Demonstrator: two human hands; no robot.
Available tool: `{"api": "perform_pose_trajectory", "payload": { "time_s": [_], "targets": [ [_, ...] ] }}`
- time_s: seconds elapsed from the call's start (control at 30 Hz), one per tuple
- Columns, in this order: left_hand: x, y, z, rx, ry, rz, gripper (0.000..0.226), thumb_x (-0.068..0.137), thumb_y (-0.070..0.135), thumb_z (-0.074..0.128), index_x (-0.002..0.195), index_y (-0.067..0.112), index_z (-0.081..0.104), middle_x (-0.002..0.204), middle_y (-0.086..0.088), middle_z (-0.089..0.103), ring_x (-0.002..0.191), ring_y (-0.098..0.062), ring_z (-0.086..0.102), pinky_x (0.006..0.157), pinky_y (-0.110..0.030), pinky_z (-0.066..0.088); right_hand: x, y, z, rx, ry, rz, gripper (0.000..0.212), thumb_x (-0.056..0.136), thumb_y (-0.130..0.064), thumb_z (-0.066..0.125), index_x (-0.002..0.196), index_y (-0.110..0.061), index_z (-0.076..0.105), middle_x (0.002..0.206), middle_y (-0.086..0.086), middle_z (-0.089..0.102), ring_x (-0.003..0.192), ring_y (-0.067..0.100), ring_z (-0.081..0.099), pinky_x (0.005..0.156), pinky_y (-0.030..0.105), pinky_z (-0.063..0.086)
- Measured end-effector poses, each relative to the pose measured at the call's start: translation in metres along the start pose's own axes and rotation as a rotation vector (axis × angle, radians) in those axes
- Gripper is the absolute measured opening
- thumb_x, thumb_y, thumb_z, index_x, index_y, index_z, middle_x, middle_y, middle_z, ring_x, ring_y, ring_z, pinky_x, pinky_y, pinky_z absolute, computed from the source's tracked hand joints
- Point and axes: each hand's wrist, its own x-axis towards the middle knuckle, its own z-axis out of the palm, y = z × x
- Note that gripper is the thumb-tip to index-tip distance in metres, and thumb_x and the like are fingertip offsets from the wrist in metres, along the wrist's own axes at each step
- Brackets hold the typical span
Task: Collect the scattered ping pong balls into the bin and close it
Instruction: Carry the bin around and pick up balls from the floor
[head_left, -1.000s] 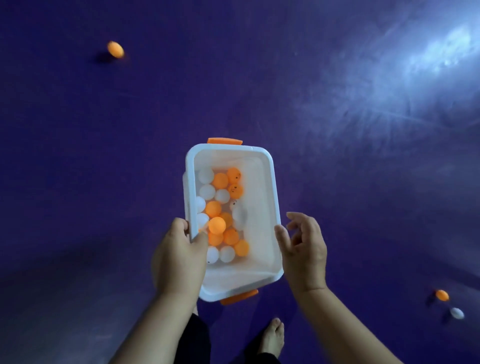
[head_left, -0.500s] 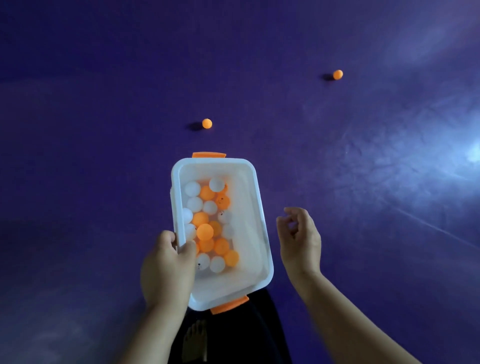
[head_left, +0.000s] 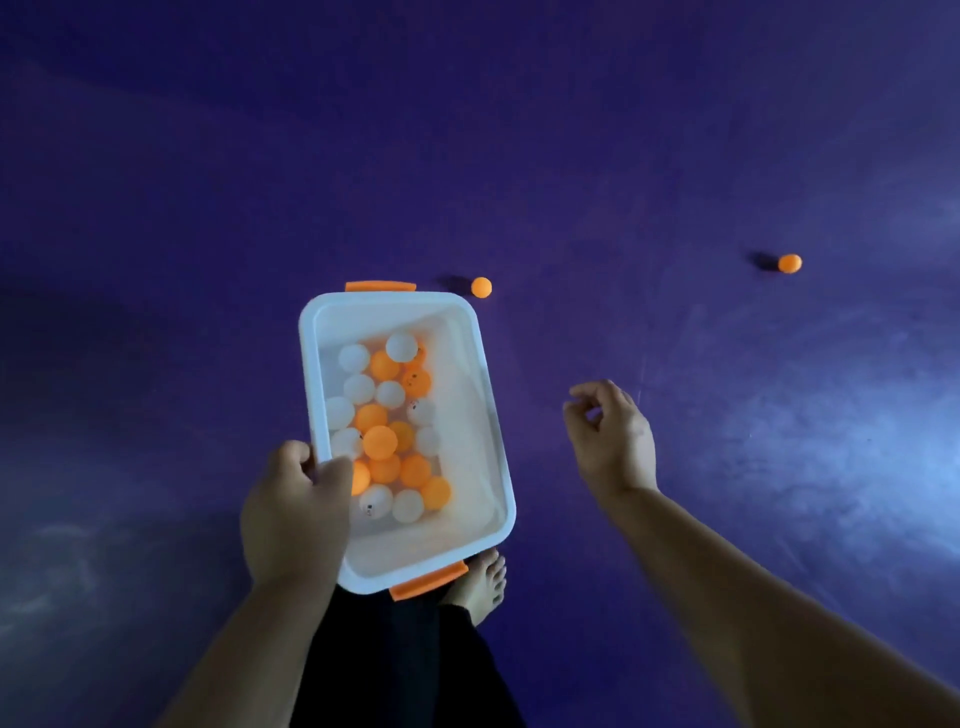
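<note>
Your white bin (head_left: 488, 415), lid off and carrying a heap of orange and white balls (head_left: 387, 431), hangs above the purple floor (head_left: 156, 208). Your left hand (head_left: 296, 512) clamps its near left rim, thumb inside. Your right hand (head_left: 613, 441) hovers empty beside it, fingers loosely curled. Two orange balls lie beyond: one (head_left: 481, 287) just past the far rim, another (head_left: 789, 263) well right.

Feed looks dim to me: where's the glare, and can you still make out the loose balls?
Head view: dim overall, with pale glare on the purple floor at right; both loose orange balls stay sharp, each with a dark shadow to its left; wide-angle bending at the edges.
</note>
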Motion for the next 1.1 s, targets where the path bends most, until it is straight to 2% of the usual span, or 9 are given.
{"api": "perform_pose_trajectory", "payload": {
  "time_s": [0.33,0.43,0.57,0.63,0.73,0.8,0.93,1.03,1.1],
  "targets": [
    [0.101,0.007,0.035,-0.11,0.046,-0.141,0.014,0.087,0.021,0.059,0.083,0.01,0.052,0.068,0.004,0.052,0.064,-0.022,0.047,0.053,-0.032,0.029,0.138,-0.035,0.098,-0.25,-0.308,-0.054,0.037,0.092,-0.027,0.053,0.129,-0.025,0.049,0.129,-0.001,0.048,0.083,0.021,0.057,0.068,0.029,0.043],
    [0.137,0.008,0.053,-0.139,0.035,-0.137,0.014,0.088,0.023,0.059,0.083,0.011,0.052,0.07,0.002,0.055,0.062,-0.01,0.047,0.052,-0.026,0.033,0.184,-0.041,0.138,-0.362,-0.374,-0.056,0.045,0.094,-0.026,0.05,0.138,-0.028,0.04,0.132,0.001,0.041,0.084,0.027,0.058,0.064,0.031,0.044],
    [0.184,0.007,0.075,-0.167,0.037,-0.144,0.014,0.086,0.024,0.061,0.085,0.012,0.055,0.073,-0.001,0.06,0.068,-0.02,0.054,0.057,-0.033,0.037,0.239,-0.041,0.189,-0.526,-0.426,-0.108,0.052,0.094,-0.02,0.05,0.141,-0.029,0.032,0.132,0.007,0.033,0.076,0.028,0.051,0.06,0.031,0.041],
    [0.204,0.007,0.083,-0.166,0.035,-0.139,0.013,0.086,0.024,0.062,0.087,0.013,0.056,0.075,-0.001,0.061,0.069,-0.018,0.055,0.057,-0.032,0.038,0.26,-0.04,0.211,-0.583,-0.452,-0.125,0.053,0.093,-0.018,0.051,0.141,-0.031,0.033,0.138,0.007,0.027,0.086,0.031,0.052,0.065,0.032,0.042],
    [0.23,0.011,0.089,-0.165,0.013,-0.15,0.011,0.086,0.025,0.062,0.088,0.016,0.056,0.077,0.002,0.061,0.07,-0.011,0.056,0.055,-0.027,0.039,0.281,-0.038,0.231,-0.622,-0.497,-0.108,0.056,0.093,-0.012,0.051,0.142,-0.035,0.034,0.148,0.003,0.018,0.115,0.033,0.048,0.079,0.036,0.047],
    [0.243,0.017,0.089,-0.146,-0.003,-0.164,0.01,0.086,0.026,0.061,0.089,0.017,0.056,0.078,0.003,0.061,0.071,-0.009,0.055,0.056,-0.027,0.039,0.289,-0.032,0.238,-0.6,-0.531,-0.086,0.058,0.091,-0.007,0.049,0.14,-0.036,0.038,0.147,0.002,0.02,0.115,0.034,0.047,0.08,0.036,0.046],
    [0.259,0.036,0.083,-0.104,-0.024,-0.182,0.009,0.087,0.025,0.059,0.089,0.017,0.055,0.075,0.005,0.059,0.067,-0.005,0.052,0.052,-0.022,0.035,0.291,-0.024,0.228,-0.537,-0.528,-0.032,0.059,0.088,0.0,0.044,0.135,-0.034,0.045,0.137,0.005,0.028,0.1,0.036,0.055,0.072,0.029,0.04],
    [0.263,0.057,0.073,-0.069,-0.026,-0.166,0.01,0.088,0.023,0.059,0.087,0.016,0.053,0.07,0.008,0.055,0.062,-0.004,0.048,0.05,-0.02,0.03,0.285,-0.039,0.199,-0.364,-0.378,0.062,0.05,0.089,0.0,0.042,0.127,-0.031,0.053,0.12,0.004,0.036,0.081,0.031,0.054,0.067,0.028,0.041],
    [0.261,0.077,0.066,-0.061,-0.031,-0.147,0.011,0.088,0.023,0.059,0.086,0.015,0.052,0.069,0.009,0.053,0.061,-0.004,0.047,0.049,-0.021,0.029,0.278,-0.059,0.172,-0.224,-0.22,0.057,0.04,0.09,-0.008,0.051,0.124,-0.03,0.055,0.108,-0.001,0.039,0.079,0.027,0.054,0.068,0.027,0.039]
  ]
}}
